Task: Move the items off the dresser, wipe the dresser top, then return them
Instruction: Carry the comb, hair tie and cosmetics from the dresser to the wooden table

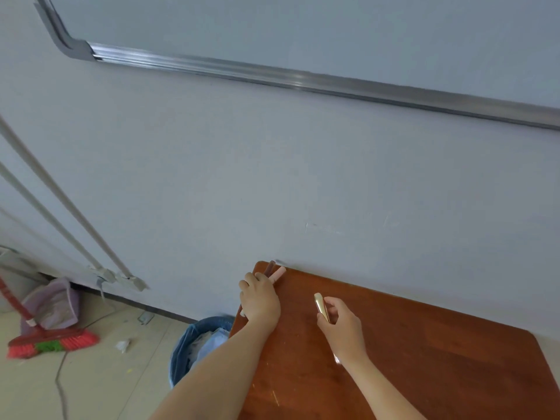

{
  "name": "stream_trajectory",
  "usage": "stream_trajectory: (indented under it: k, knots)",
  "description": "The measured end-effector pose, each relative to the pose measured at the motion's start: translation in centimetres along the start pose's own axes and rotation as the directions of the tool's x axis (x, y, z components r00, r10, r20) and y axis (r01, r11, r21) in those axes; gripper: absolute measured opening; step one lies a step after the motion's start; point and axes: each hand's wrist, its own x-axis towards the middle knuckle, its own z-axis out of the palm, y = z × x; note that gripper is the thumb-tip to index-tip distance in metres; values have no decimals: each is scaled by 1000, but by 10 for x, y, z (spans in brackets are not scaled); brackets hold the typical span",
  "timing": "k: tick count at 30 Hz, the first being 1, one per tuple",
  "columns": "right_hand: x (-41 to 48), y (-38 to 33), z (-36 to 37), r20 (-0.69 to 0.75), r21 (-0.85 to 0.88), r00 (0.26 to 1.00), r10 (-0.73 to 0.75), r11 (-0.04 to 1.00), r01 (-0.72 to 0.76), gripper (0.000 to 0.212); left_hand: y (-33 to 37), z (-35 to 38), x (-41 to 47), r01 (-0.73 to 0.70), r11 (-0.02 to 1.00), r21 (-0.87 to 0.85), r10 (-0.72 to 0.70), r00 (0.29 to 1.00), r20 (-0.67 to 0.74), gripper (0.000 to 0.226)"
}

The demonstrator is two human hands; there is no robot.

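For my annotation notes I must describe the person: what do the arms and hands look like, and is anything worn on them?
The left forearm and right forearm are bare to the frame edge; no sleeve shows. The left hand and right hand wear no glove, and no ring, watch or bracelet is visible.

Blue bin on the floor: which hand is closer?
Left. The left hand, gripping a pink tube, is at the dresser edge by the bin; the right hand, holding a gold tube, is farther right.
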Motion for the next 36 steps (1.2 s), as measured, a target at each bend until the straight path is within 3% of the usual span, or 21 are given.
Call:
stream_trajectory:
  k: [10, 15, 19, 24, 27, 31, 36]
  knots:
    - [0, 3, 6, 9, 26, 999, 47, 999, -47, 38, -8, 12, 1, 44, 999, -26, -46, 995, -87, 36]
    - [-1, 2, 6, 6, 32, 999, 54, 998, -54, 38, 0, 7, -2, 172, 983, -63, -173, 985, -12, 43]
    - [0, 4, 5, 2, 31, 998, 70, 997, -70, 39, 4, 3, -5, 194, 974, -114, -186, 979, 77, 56]
    - [-2, 6, 4, -9, 26, 997, 77, 997, -77, 40, -8, -1, -13, 99, 986, -136, -82, 989, 125, 69]
    - [-2, 7, 4, -9, 26, 997, 76, 997, -76, 40, -24, -5, -21, -21, 988, -150, 35, 995, 88, 62]
    - [-4, 8, 6, -5, 25, 997, 73, 997, -73, 39, -60, -10, -32, -40, 989, -142, 36, 999, -30, 53]
    - [-5, 9, 12, 4, -2, 996, 84, 996, -84, 39, -78, -4, -37, -100, 964, -246, 104, 995, 4, 57]
